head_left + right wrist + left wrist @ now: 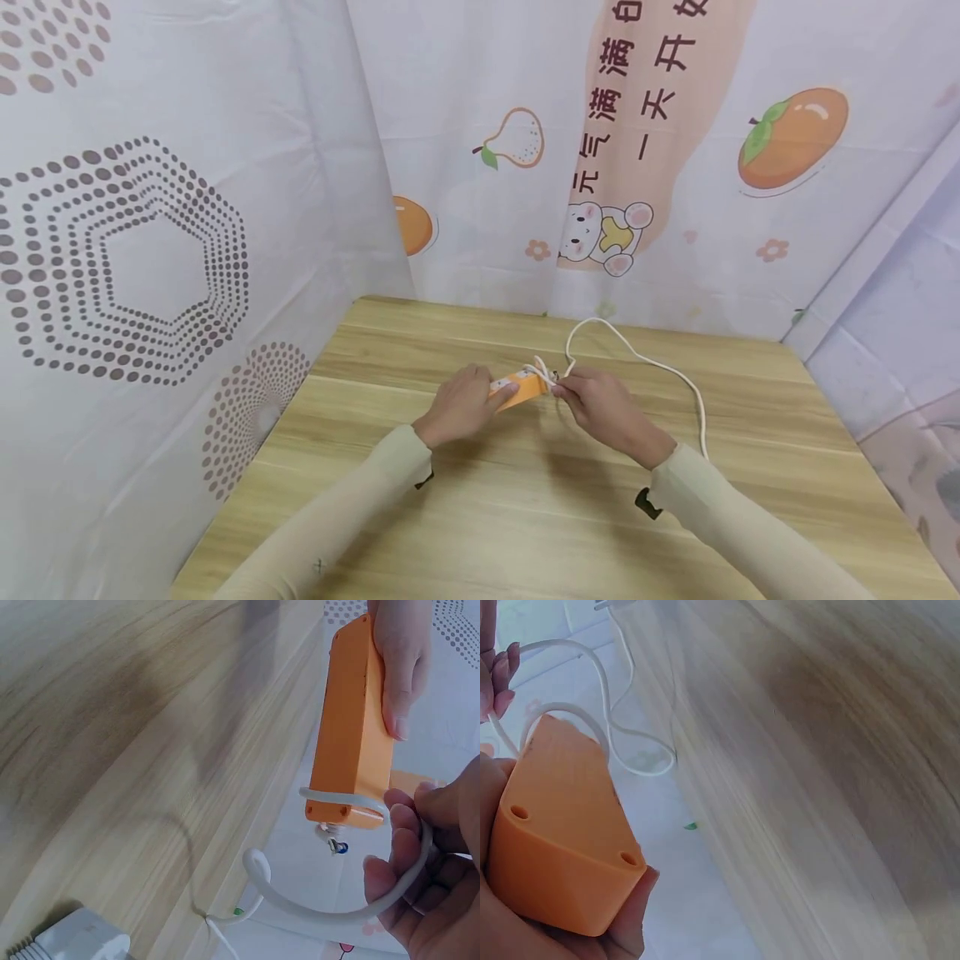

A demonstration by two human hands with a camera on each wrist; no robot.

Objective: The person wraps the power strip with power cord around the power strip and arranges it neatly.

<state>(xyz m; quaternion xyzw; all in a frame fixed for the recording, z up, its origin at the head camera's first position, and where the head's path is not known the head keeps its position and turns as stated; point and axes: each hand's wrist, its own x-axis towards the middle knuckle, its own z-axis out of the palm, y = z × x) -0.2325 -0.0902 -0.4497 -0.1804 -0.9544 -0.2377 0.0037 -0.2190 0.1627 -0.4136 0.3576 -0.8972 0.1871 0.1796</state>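
My left hand (461, 404) grips an orange power strip (525, 392) by its near end, just above the table. Its upper face is white, while the sides and underside are orange, as the left wrist view shows. A white cable (337, 913) loops around the strip's far end. My right hand (603, 408) pinches that cable close to the loop, with the cable running across its curled fingers in the right wrist view. Short bare wire ends (335, 844) stick out beside the strip's end.
A white plug (86, 936) lies on the wood-grain table (465, 517). The rest of the cable arcs over the table toward the right forearm. Printed white curtains (465, 75) stand along the back and the sides.
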